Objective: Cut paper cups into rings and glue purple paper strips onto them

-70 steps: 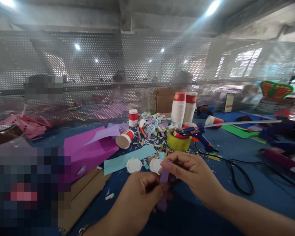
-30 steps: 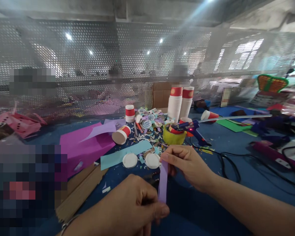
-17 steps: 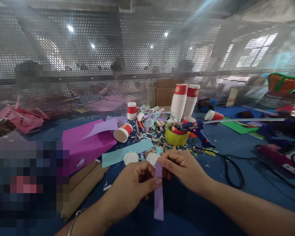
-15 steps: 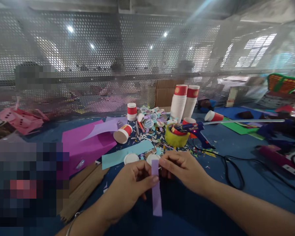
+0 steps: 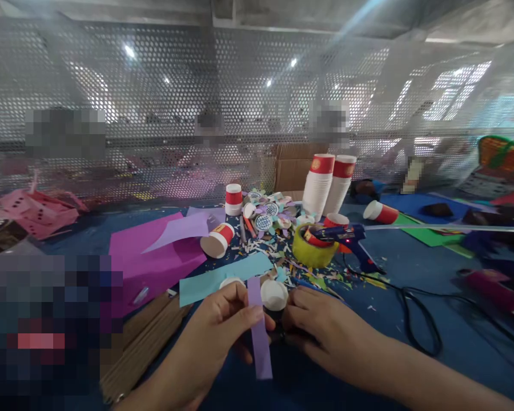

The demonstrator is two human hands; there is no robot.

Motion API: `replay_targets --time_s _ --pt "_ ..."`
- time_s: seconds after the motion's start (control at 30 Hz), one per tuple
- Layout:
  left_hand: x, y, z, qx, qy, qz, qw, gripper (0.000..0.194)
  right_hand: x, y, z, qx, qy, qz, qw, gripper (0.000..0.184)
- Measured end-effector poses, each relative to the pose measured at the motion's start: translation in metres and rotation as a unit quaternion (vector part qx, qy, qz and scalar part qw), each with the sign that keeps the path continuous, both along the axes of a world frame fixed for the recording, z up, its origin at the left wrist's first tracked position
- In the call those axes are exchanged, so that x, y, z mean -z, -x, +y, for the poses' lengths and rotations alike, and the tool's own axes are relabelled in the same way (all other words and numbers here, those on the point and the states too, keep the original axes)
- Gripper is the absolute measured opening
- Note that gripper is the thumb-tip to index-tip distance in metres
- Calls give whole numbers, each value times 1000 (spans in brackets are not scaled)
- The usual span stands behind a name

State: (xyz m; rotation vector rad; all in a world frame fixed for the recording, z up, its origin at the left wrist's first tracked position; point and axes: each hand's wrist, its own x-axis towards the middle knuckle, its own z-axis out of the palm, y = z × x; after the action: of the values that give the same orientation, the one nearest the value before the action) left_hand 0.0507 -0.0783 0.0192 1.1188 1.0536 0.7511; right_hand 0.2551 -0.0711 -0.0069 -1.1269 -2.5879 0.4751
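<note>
My left hand (image 5: 223, 325) pinches a narrow purple paper strip (image 5: 259, 337) between thumb and fingers, and the strip hangs down toward me. My right hand (image 5: 321, 328) lies low on the blue table (image 5: 432, 319) just right of the strip, fingers curled around a dark object I cannot make out. Two white round lids (image 5: 274, 294) lie just beyond my hands, beside a light blue paper strip (image 5: 223, 277).
Ahead lie a yellow tape roll (image 5: 312, 251), a blue glue gun (image 5: 346, 234) with a black cord (image 5: 415, 314), stacked red-rimmed paper cups (image 5: 328, 182), a tipped cup (image 5: 217, 241) and paper scraps. Magenta paper (image 5: 149, 262) and cardboard (image 5: 141, 337) lie left. A perforated screen (image 5: 240, 114) stands behind.
My right hand has let go of the strip's top and dropped to the table onto a dark object. My left hand alone keeps the strip, shifted slightly left.
</note>
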Motion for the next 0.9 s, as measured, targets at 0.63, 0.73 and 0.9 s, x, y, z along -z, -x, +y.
replay_targets --time_s 0.63,0.73,0.9 --pt "4 -1 -2 -27 -58 6 998 21 -3 0 -1 72 286 326 898 18" --pt "5 -2 -1 -33 -47 -16 998 22 -1 5 -5 72 295 348 887 9" --pt "6 -4 1 -48 -47 -22 997 24 1 8 -7 95 227 323 914 25"
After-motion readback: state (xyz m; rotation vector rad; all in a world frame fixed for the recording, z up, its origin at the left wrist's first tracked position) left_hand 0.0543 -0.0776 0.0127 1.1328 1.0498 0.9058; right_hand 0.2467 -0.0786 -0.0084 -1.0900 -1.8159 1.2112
